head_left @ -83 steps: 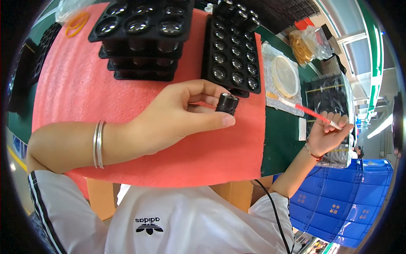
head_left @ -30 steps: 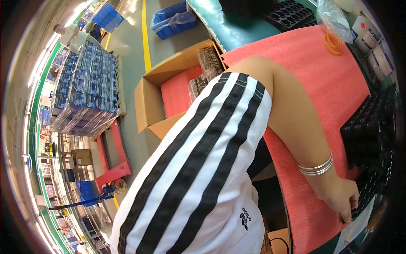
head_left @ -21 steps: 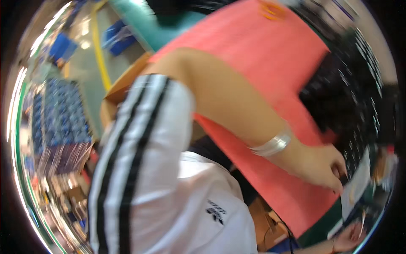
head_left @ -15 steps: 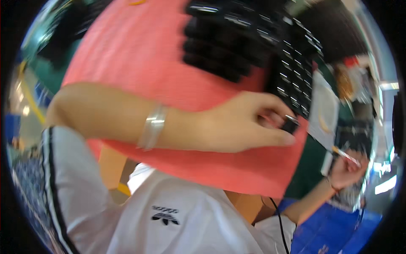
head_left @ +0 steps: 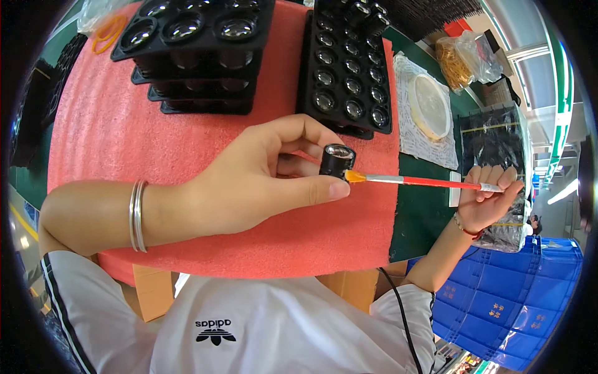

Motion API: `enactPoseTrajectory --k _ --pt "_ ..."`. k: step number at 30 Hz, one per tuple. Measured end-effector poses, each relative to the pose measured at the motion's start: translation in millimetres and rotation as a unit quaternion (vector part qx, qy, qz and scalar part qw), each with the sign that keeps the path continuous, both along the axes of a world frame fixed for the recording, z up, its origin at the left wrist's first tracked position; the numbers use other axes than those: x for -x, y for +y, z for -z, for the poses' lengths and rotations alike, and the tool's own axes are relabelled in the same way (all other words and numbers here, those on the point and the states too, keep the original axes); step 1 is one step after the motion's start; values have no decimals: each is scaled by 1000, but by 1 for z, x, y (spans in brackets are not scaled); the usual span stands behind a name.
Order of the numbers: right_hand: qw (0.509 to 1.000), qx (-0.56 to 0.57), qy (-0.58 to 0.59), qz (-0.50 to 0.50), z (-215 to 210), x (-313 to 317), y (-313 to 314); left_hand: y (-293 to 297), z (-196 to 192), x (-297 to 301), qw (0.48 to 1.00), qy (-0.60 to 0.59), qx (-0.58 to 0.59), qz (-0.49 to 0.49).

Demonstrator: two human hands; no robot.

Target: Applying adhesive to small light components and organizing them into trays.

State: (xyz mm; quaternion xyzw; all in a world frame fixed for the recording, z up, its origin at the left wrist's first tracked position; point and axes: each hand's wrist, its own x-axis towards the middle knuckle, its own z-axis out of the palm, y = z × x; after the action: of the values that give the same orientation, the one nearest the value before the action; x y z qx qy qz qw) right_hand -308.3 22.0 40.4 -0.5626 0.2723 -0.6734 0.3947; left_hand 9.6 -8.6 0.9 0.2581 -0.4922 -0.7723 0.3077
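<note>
- the black cylinder, with a shiny, glass-like upper end, sits in the left hand above the pink foam sheet, near its right part.
- the left thumb lies along the near side and the curled fingers come round behind, closed in a light pinch with only the cylinder's width between them.
- the right hand has its fingers curled round the pale end of the red brush; its orange bristles meet the cylinder's lower right side in view, though whether they press on it i cannot tell.
- the cylinder looks light, stiff and rather smooth, so it could slip or roll; the glassy end is probably fragile and easily smudged, so the dark side wall is the place to hold.
- the brush seems light, stiff in the handle and soft at the tip; the handle suits gripping.
- beyond stand a lens tray and stacked trays.
</note>
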Motion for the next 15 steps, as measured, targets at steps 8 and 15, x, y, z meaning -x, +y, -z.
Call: enactPoseTrajectory --k 8,15 --pt "998 -15 30 44 0 1 -2 0 2 -3 999 28 -4 16" --pt "998 -30 19 60 0 7 -3 -1 3 -3 998 47 -16 35"
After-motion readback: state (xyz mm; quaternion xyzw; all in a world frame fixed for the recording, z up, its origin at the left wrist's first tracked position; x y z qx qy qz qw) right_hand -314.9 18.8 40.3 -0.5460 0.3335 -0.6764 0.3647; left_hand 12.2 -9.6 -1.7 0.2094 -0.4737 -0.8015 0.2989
